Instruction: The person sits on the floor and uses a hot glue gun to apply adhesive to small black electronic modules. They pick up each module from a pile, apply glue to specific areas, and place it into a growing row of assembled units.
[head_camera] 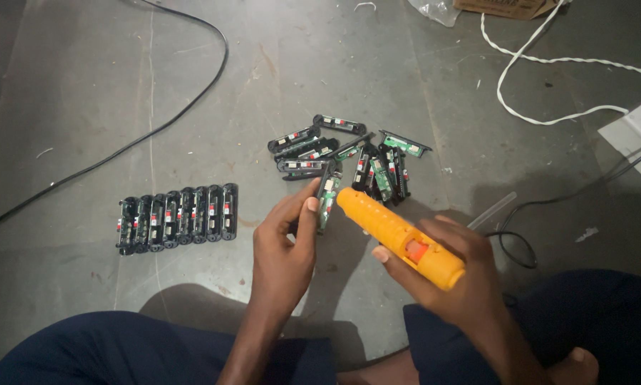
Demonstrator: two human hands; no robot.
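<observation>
Head view looks down on a grey concrete floor point(377, 64), scuffed and stained, where I sit with my legs in dark blue cloth. A black cable point(156, 128) curves across the upper left, a white cord point(541, 71) loops at the upper right, and a cardboard box point(509, 7) sits at the top edge beside clear plastic.

My left hand point(285, 249) pinches a small green circuit board point(327, 199) between thumb and fingertips, holding it upright just above the floor; its grip is closed on the board. My right hand point(441, 278) is wrapped around an orange glue gun point(399, 235), closed firmly on its body, with the nozzle pointing up and left, nearly touching the board. The gun is ribbed along its barrel, with a reddish trigger showing through the frame.

Beyond the board lies a loose heap of modules point(349, 153), black frames with green boards and red marks. To the left, a neat row of modules point(178, 217) stands side by side, perhaps nine, though the view is too coarse to count surely.
</observation>
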